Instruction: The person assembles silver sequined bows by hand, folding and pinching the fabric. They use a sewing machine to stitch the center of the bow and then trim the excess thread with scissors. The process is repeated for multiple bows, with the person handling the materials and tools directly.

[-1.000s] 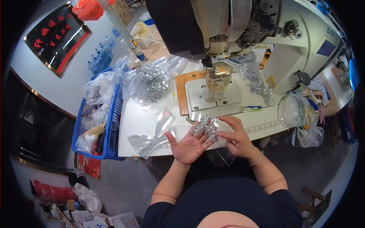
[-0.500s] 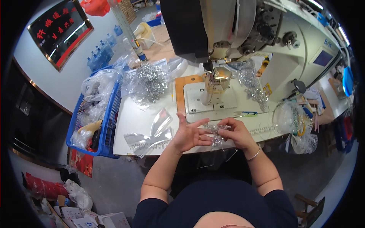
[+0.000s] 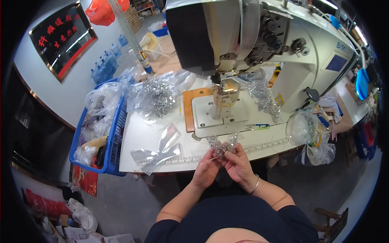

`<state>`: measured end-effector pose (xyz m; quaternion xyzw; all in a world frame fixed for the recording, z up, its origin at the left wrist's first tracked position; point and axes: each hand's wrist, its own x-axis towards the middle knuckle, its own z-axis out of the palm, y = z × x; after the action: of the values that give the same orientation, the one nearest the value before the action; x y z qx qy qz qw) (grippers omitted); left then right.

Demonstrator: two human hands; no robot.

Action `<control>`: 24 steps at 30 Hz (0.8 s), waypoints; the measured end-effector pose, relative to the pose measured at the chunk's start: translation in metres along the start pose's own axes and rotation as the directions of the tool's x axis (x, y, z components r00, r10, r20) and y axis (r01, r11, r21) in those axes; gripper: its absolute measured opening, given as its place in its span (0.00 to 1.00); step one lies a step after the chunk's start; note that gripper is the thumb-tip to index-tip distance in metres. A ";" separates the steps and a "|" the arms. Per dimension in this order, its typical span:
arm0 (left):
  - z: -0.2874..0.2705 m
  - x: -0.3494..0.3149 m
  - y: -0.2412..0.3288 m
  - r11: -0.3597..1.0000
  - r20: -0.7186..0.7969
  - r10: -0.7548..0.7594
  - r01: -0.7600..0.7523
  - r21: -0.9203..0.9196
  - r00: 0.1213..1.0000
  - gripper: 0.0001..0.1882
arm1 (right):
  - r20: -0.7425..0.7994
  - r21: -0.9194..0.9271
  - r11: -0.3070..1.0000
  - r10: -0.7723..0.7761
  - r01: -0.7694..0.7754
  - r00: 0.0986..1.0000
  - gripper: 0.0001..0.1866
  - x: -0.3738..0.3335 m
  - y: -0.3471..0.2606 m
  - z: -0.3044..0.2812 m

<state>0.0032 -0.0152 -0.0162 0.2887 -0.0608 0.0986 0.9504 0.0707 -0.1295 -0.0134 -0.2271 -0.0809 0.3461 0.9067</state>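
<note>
Near the front edge of the table, my left hand (image 3: 206, 171) and my right hand (image 3: 240, 167) meet, fingers closed on a silvery, sparkling bow-shaped piece (image 3: 224, 146). Its two ends spread upward from my fingertips; its lower middle is hidden by them. Just beyond it is the sewing machine (image 3: 316, 60), whose metal plate (image 3: 204, 126) lies under the presser foot area. To the left lies a clear plastic bow shape (image 3: 162, 150), flat on the white tabletop (image 3: 135, 125).
A blue basket (image 3: 115, 152) of plastic bags stands at the left. Silvery sparkling pieces are heaped in a clear bag (image 3: 156, 93), with another pile (image 3: 265, 97) beside the machine. Thread snips (image 3: 260, 126) lie right of the plate. A ruler strip (image 3: 259, 145) runs along the front edge.
My left hand was spread open with its palm showing; now its fingers have closed on the sparkling piece beside my right hand. The piece has moved slightly left, its ends now pointing up.
</note>
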 end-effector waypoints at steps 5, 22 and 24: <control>-0.012 0.008 0.001 0.991 -0.187 0.133 -0.134 0.010 0.973 0.21 | 0.040 -0.202 0.979 -0.034 0.042 0.999 0.18 -0.008 0.000 0.008; -0.009 -0.001 -0.004 0.997 -0.407 -0.005 0.036 0.071 0.914 0.25 | 0.042 0.038 0.979 0.196 -0.198 0.980 0.27 0.010 -0.025 -0.038; -0.006 -0.003 -0.002 0.999 -0.401 -0.016 0.033 0.037 0.916 0.25 | -0.009 -0.046 0.981 0.189 -0.189 0.982 0.26 0.009 -0.031 -0.029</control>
<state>0.0010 -0.0136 -0.0229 0.2833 0.1410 0.1449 0.9375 0.1044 -0.1537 -0.0247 -0.2556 -0.0650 0.4282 0.8644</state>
